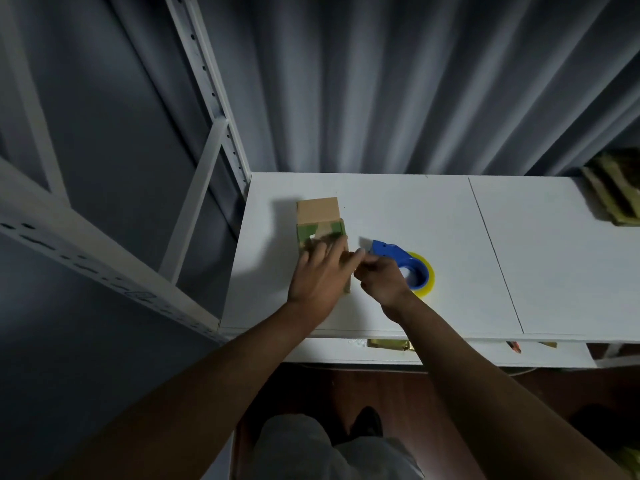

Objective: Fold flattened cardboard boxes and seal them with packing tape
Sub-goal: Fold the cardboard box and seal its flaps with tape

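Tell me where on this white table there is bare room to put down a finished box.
The widest bare patch on the white table runs from the tape dispenser right, past the panel seam, toward the flattened boxes. A bare strip also lies along the curtain edge. It is crowded where the left hand and right hand work at the cardboard box.

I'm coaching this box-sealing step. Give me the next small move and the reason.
Probably press the tape end down onto the box's side. The left hand lies spread on the small cardboard box, steadying it, while the right hand pinches something at the box's edge, likely tape. The blue tape dispenser lies beside it on the white table.
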